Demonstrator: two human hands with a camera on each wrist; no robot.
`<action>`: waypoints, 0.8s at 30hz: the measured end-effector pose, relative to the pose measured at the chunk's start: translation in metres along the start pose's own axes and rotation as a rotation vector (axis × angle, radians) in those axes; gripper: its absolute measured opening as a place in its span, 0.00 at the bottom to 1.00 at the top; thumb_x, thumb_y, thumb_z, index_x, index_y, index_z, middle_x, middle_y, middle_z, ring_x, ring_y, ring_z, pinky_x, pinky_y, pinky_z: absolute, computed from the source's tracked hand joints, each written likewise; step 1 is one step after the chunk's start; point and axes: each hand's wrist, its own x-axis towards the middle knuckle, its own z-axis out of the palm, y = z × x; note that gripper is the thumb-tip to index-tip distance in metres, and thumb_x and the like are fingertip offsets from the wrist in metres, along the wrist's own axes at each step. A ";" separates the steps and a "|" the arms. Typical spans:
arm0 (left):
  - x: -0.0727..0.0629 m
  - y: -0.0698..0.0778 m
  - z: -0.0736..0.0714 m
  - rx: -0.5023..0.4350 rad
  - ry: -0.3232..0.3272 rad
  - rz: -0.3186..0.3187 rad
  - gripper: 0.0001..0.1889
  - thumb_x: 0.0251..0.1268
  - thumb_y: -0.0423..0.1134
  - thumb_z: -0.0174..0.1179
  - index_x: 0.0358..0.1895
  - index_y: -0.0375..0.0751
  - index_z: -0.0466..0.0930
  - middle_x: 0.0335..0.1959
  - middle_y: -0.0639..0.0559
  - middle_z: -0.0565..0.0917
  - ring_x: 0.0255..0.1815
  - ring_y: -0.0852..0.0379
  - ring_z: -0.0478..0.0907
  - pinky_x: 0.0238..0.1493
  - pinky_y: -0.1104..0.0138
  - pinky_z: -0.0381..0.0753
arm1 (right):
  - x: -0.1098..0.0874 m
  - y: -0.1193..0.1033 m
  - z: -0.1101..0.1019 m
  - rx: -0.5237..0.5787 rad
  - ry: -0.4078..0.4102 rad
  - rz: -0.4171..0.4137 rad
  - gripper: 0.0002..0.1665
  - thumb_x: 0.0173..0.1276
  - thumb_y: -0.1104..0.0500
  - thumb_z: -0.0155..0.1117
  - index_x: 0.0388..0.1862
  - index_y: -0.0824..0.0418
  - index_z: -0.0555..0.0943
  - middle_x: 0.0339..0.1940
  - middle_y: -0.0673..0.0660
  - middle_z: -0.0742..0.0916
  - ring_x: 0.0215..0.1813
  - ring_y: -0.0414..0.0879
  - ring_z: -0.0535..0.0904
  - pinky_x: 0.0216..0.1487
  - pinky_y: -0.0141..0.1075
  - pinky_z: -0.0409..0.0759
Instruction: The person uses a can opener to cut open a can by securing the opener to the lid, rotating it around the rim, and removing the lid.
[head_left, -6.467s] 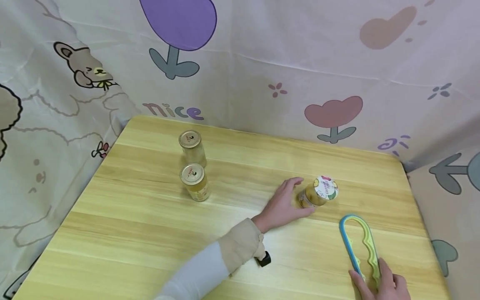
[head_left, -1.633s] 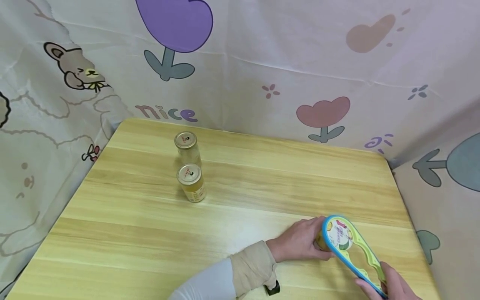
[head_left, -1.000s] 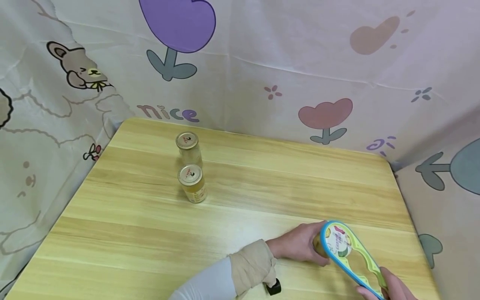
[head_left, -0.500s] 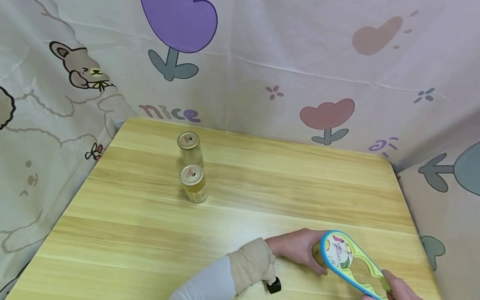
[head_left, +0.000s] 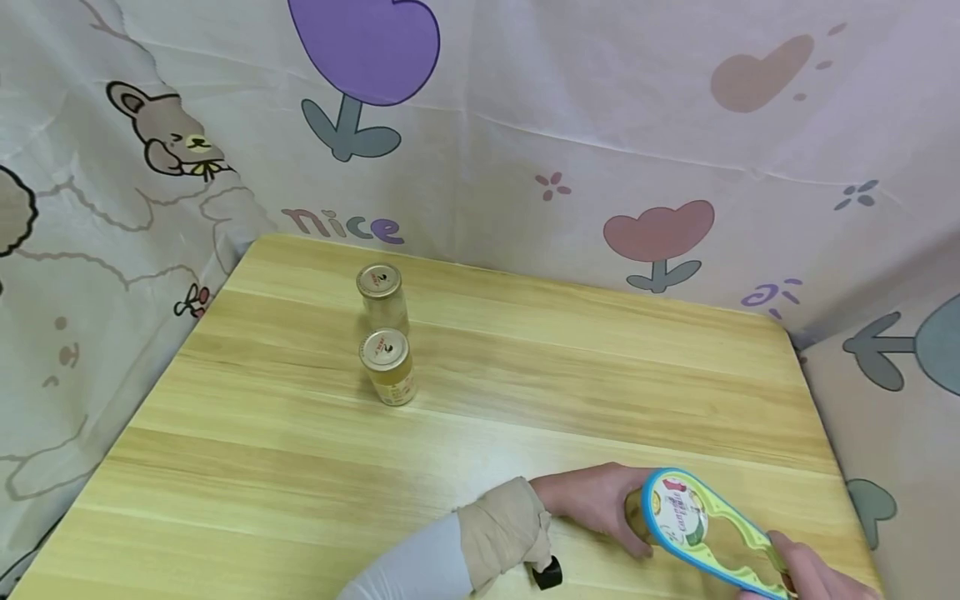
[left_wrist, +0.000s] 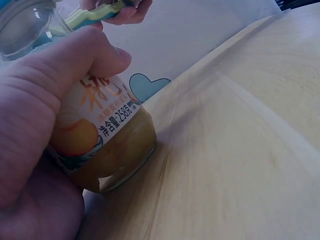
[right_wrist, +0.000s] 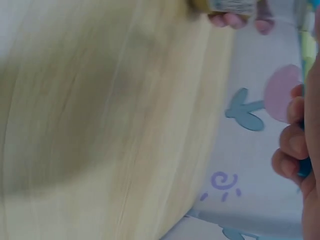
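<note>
My left hand (head_left: pixel 592 498) grips a glass jar of peaches (head_left: pixel 634 515) by its side, near the front right of the table. In the left wrist view its peach label (left_wrist: pixel 80 131) shows beneath my thumb. A blue and yellow-green jar opener (head_left: pixel 732 511) loops round the jar's white printed lid (head_left: pixel 678 512). My right hand (head_left: pixel 817 575) grips the opener's handle end at the lower right; part of that hand is out of frame. In the right wrist view its curled fingers (right_wrist: pixel 291 142) show. Whether the jar's base touches the table I cannot tell.
Two more jars with gold lids stand upright at the left middle of the wooden table (head_left: pixel 262 433): a rear jar (head_left: pixel 387 312) and a front jar (head_left: pixel 395 388). A printed cloth (head_left: pixel 495 108) hangs behind the table. A black piece (head_left: pixel 548 572) sits under my left wrist.
Earlier my left hand was beside the jar and the opener was apart from it. The jar came nearer, gripped, with the opener round its lid. Lately the opener's handle has swung slightly right.
</note>
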 end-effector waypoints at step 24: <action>-0.004 0.001 -0.001 -0.064 -0.029 -0.014 0.45 0.55 0.39 0.79 0.76 0.61 0.66 0.66 0.72 0.80 0.62 0.82 0.71 0.70 0.81 0.65 | 0.036 0.025 -0.031 -0.208 0.097 -0.403 0.46 0.47 0.23 0.75 0.44 0.61 0.80 0.24 0.32 0.64 0.26 0.24 0.52 0.20 0.20 0.54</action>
